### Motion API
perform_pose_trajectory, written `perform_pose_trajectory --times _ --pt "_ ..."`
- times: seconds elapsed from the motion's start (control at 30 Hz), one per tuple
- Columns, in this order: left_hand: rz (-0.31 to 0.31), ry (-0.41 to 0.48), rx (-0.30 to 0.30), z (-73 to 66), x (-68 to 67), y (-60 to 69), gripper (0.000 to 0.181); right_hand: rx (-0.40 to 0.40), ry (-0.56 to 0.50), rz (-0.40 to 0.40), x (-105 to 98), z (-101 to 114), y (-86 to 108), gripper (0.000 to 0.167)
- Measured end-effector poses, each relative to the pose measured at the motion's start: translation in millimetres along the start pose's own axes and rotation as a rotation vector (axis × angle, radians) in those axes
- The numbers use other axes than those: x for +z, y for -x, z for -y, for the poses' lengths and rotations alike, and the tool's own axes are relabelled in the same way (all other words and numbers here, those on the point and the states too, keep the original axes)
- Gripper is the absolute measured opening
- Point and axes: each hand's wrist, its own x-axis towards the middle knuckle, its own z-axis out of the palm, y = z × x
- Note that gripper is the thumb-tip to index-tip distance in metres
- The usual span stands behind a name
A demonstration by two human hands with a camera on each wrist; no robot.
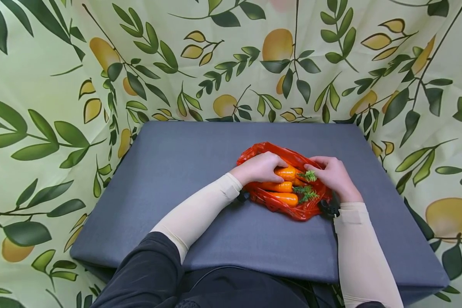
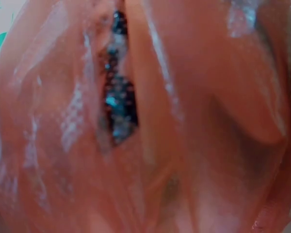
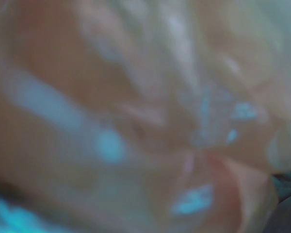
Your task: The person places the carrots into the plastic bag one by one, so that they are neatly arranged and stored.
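Observation:
A red plastic bag (image 1: 263,149) lies spread on the table with its mouth facing up. Several orange carrots (image 1: 285,198) with green tops are inside it. My left hand (image 1: 262,167) reaches in from the left, its thumb and fingers on either side of the uppermost carrot (image 1: 287,173). On the right side, my right hand (image 1: 334,174) pinches the bag's edge near a green carrot top (image 1: 309,175). Both wrist views are filled with blurred red plastic, the bag (image 2: 194,121) in the left one and the bag (image 3: 136,121) in the right one; fingertips are partly hidden.
Under the bag is a grey-blue padded table (image 1: 192,162). A leaf-and-fruit patterned curtain (image 1: 231,64) surrounds its back and sides. Dark wrist camera mounts (image 1: 330,208) sit close against the bag.

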Motion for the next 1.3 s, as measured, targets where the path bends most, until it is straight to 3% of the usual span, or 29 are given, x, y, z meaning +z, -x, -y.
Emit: perform_pose_trajectory --times 0.47,0.7,0.87,1.1,1.3 --pt "0.000 -0.004 -0.019 3.2 -1.4 9.0 0.035 -0.004 0.008 0.025 3 1 -2.5 0.057" --pt "-0.021 -0.023 -0.005 2.5 -7.6 24.3 0.031 -0.017 0.004 0.029 4 -3 -2.0 0.057" --pt "-0.088 -0.046 -0.056 2.6 -31.3 44.6 0.036 -0.032 0.018 0.009 1 -5 1.7 0.055" --pt "-0.280 -0.034 -0.194 10.5 -73.6 82.7 0.046 -0.038 0.011 -0.023 -5 -9 7.5 0.055" --pt "-0.379 -0.024 -0.273 18.4 -91.0 118.6 0.044 -0.047 -0.012 -0.046 1 -16 19.9 0.055"
